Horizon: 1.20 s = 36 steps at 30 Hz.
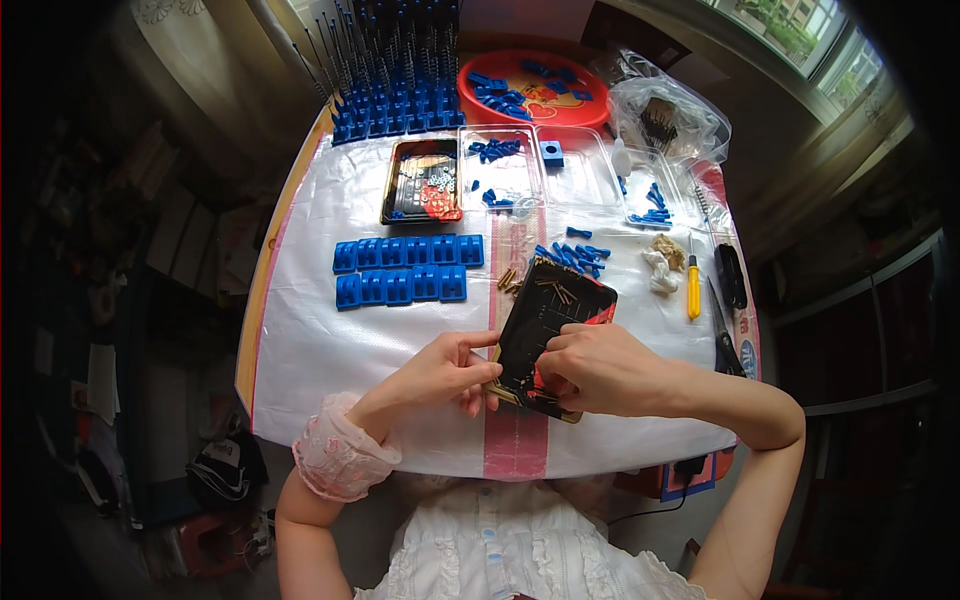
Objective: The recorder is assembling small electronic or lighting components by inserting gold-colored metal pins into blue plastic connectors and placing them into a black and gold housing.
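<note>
My left hand (pixel 432 378) grips the near left edge of a shallow black tray (pixel 524 325), thumb on the rim and fingers beneath. The tray is tilted, its far end toward a loose pile of small blue plastic pieces (pixel 572 258). Thin brass-coloured pins (pixel 556 291) lie at its far end. Inside the tray's near right part, my right hand (pixel 605 368) has its fingers curled and pressed together; what they hold, if anything, is hidden. More short brass-coloured pieces (pixel 507 279) lie on the table just left of the tray.
Two rows of blue blocks (pixel 411 268) sit left of the tray. Farther back stand another black tray (pixel 400 190), clear plastic boxes (pixel 577 175), a red basin (pixel 478 72) and a blue rack of upright rods (pixel 395 105). At right lie a yellow-handled tool (pixel 693 295) and scissors (pixel 728 350).
</note>
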Motion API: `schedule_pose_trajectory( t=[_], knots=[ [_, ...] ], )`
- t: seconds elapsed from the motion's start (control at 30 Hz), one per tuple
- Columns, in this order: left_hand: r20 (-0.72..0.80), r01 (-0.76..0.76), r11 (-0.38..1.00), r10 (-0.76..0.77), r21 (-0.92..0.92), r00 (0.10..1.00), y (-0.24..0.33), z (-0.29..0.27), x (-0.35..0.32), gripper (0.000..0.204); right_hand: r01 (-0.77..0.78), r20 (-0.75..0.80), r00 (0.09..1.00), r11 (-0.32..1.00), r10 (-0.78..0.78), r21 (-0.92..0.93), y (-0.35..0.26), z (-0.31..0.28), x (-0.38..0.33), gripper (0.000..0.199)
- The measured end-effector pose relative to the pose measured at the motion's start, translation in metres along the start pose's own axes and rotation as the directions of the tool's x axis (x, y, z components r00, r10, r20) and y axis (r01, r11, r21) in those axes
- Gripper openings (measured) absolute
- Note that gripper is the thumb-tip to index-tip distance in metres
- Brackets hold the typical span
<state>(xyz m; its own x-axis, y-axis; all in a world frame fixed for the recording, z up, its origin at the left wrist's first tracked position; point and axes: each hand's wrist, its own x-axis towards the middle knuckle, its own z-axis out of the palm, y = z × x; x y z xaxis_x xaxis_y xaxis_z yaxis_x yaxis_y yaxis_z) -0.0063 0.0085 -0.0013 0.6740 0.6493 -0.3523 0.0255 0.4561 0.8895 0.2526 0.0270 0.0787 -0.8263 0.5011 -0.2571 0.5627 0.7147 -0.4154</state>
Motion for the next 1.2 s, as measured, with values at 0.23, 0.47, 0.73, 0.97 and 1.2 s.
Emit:
schedule_pose_trajectory(
  t=[0.23,0.47,0.73,0.97,1.2],
  knots=[
    [-0.007,0.017,1.0,-0.017,-0.006,1.0,0.004,0.003,-0.002,0.058,0.045,-0.123,0.991,0.992,-0.06,-0.118,-0.007,0.017,-0.005,0.027],
    [0.006,0.002,1.0,-0.002,-0.01,1.0,0.0,0.001,0.0,0.058,-0.031,-0.152,0.988,0.998,0.022,-0.057,-0.002,0.015,0.001,0.022],
    [-0.03,0.022,0.999,-0.023,-0.025,0.999,-0.006,0.0,0.002,0.058,-0.084,-0.341,0.939,0.99,0.042,-0.109,0.035,0.001,0.02,0.014],
    [-0.031,0.011,1.0,-0.011,-0.019,0.999,-0.004,0.001,0.002,0.059,-0.134,-0.437,0.898,0.974,0.042,-0.182,0.058,-0.004,0.035,0.015],
    [-0.043,0.004,1.0,-0.004,0.009,0.999,-0.003,0.001,0.002,0.063,-0.11,-0.408,0.909,0.993,0.088,-0.03,0.049,-0.026,0.02,0.01]
  ],
)
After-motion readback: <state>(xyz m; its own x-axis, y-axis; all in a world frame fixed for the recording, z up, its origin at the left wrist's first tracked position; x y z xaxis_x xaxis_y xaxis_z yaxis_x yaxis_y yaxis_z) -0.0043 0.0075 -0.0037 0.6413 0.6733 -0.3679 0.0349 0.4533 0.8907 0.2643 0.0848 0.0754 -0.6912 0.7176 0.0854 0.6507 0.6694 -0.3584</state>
